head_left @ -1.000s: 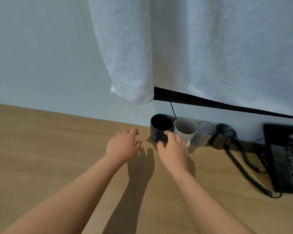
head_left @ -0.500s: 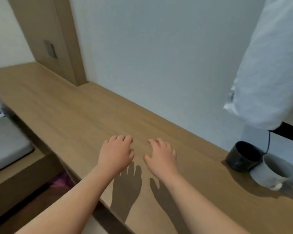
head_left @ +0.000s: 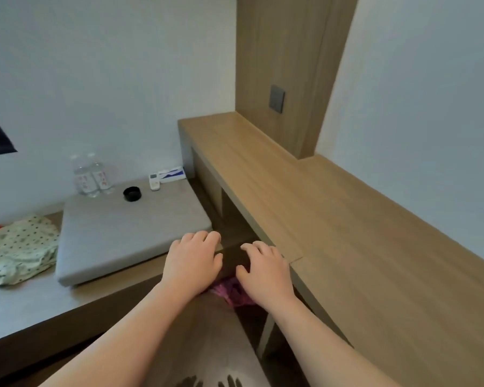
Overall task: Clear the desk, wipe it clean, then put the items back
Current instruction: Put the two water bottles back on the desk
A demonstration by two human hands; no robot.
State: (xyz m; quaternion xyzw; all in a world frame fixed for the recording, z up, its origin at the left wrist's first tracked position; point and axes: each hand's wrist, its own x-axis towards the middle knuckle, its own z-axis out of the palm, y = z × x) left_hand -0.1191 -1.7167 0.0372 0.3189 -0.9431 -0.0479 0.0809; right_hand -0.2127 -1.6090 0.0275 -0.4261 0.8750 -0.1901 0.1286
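All of the long, light-brown wood-grain worktop (head_left: 347, 219) that is showing is lying bare, running along the white wall on the right and stepping back to a narrower ledge at the far end. Judging from that, the clearing is looking done for this stretch. Whether it is already wiped I cannot tell, and the putting back is probably left to do. The left hand (head_left: 192, 263) and the right hand (head_left: 264, 272) are hovering palm-down and released, fingers loosely bent and grasping nothing, with no wiping cloth in either. They are hanging over the dark gap just off the worktop's front edge, the right one nearer it. Below them a crumpled pink-magenta thing (head_left: 232, 291) is lying, too blurred to name. To the left, a flat grey padded cushion (head_left: 129, 233) is carrying what may be the set-aside items: two clear plastic water bottles (head_left: 91, 177), a small round black dish (head_left: 132, 193), a white remote control (head_left: 154, 181) and a blue-and-white box (head_left: 171, 174). A pale green dotted cloth (head_left: 17, 255) is lying crumpled beside the cushion. Behind the ledge, a tall wooden wall panel is bearing a grey switch plate (head_left: 277, 98).
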